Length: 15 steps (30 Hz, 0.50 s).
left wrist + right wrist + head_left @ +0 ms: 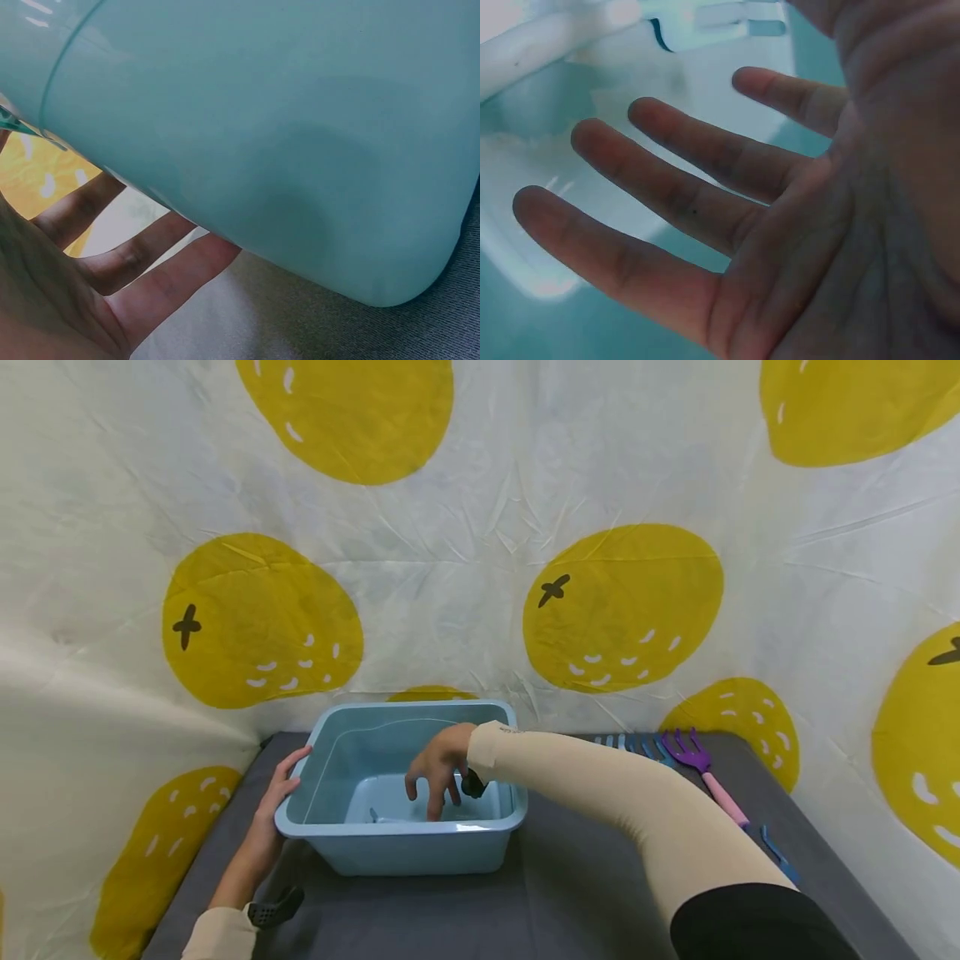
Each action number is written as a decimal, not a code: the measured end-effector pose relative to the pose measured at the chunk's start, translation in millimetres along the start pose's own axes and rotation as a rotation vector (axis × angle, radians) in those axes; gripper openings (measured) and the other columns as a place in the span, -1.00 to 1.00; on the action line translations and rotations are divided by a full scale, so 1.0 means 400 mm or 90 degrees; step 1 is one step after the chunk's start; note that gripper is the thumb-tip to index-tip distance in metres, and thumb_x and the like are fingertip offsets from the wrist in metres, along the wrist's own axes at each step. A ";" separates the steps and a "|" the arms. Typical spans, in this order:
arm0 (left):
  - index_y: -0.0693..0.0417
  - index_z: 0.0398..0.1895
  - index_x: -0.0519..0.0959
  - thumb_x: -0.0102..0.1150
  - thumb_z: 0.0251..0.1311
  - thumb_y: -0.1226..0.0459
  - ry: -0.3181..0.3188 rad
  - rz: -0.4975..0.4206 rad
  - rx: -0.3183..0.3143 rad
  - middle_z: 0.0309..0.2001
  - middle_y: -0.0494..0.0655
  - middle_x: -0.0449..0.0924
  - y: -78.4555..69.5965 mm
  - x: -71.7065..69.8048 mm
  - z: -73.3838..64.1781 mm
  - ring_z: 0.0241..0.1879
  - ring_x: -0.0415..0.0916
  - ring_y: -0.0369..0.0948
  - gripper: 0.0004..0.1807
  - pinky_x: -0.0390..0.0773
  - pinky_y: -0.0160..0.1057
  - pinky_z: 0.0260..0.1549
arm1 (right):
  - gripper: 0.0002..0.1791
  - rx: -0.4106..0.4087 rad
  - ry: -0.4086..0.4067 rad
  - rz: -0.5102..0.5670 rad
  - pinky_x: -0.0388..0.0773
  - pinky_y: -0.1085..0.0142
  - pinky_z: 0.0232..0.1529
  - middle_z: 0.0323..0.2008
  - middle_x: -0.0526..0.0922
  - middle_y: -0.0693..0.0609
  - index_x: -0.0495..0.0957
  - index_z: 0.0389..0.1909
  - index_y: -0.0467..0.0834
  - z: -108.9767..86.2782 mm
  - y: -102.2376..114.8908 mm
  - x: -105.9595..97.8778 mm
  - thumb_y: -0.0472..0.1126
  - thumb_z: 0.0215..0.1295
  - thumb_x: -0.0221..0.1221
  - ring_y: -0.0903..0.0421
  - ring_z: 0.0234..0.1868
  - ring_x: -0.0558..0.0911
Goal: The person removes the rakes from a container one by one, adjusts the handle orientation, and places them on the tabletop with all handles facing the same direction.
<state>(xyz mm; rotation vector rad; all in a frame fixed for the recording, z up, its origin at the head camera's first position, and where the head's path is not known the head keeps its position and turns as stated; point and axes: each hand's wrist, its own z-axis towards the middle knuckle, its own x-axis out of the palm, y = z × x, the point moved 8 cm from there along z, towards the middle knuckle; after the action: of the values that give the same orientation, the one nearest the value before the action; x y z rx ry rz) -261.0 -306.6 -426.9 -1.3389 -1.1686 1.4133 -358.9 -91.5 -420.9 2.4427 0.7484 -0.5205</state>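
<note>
A light blue plastic basin [397,847] stands on the dark cloth. My left hand [274,797] is at its left side, fingertips at the rim; in the left wrist view, the extended fingers [176,289] of that hand meet the outer wall. Inside the basin hangs my right hand [440,767], its fingers spread and pointing down, holding nothing. On the basin floor below it lies a pale tool with a long handle [551,49] and a pronged-looking head, blurred in the right wrist view. From above, only a small blue piece [374,815] of something shows over the front rim.
Right of the basin lie a purple hand fork [688,755] with a pink handle and blue pronged tools [652,748], partly hidden behind my right arm. Another blue tool [780,858] is nearer. A white curtain [450,610] with yellow fruit prints hangs behind the table.
</note>
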 end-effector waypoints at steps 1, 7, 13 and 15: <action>-0.32 0.65 -0.06 -0.40 0.58 -0.11 0.000 0.003 -0.001 0.61 0.05 -0.28 0.001 0.000 -0.001 0.40 -0.03 0.23 -0.36 0.12 0.43 0.25 | -0.30 0.008 0.013 0.011 0.61 0.04 0.00 0.03 0.64 0.06 0.41 0.37 0.13 0.008 0.000 0.009 0.05 0.23 0.44 -0.01 -0.01 0.74; -0.30 0.64 -0.05 -0.37 0.56 -0.12 -0.008 0.009 -0.016 0.61 0.04 -0.26 0.014 -0.001 -0.005 0.40 -0.01 0.24 -0.35 0.15 0.42 0.25 | -0.53 0.044 0.083 0.057 0.64 0.08 -0.16 -0.09 0.67 -0.01 0.52 0.19 0.12 0.051 -0.008 0.061 -0.09 0.30 0.40 -0.03 -0.05 0.71; -0.30 0.64 -0.02 -0.36 0.57 -0.11 -0.015 0.009 -0.008 0.62 0.03 -0.25 0.010 -0.004 -0.003 0.41 -0.02 0.25 -0.37 0.10 0.46 0.26 | -0.60 0.048 0.097 0.054 0.56 0.15 -0.22 -0.07 0.60 -0.06 0.55 0.17 0.16 0.079 -0.018 0.084 -0.17 0.36 0.32 -0.01 -0.10 0.66; -0.30 0.63 -0.01 -0.36 0.57 -0.11 -0.015 0.010 -0.001 0.61 0.03 -0.24 0.006 -0.005 -0.001 0.41 -0.01 0.24 -0.37 0.09 0.47 0.26 | -0.55 0.058 0.092 0.055 0.55 0.18 -0.19 -0.06 0.60 -0.04 0.54 0.23 0.20 0.086 -0.024 0.085 -0.19 0.37 0.30 0.03 -0.12 0.65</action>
<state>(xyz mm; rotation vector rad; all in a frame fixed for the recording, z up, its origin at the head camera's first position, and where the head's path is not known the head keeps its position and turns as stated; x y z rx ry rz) -260.4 -309.1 -428.8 -1.3376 -1.1776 1.4433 -345.2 -91.2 -468.3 2.6064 0.6861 -0.3560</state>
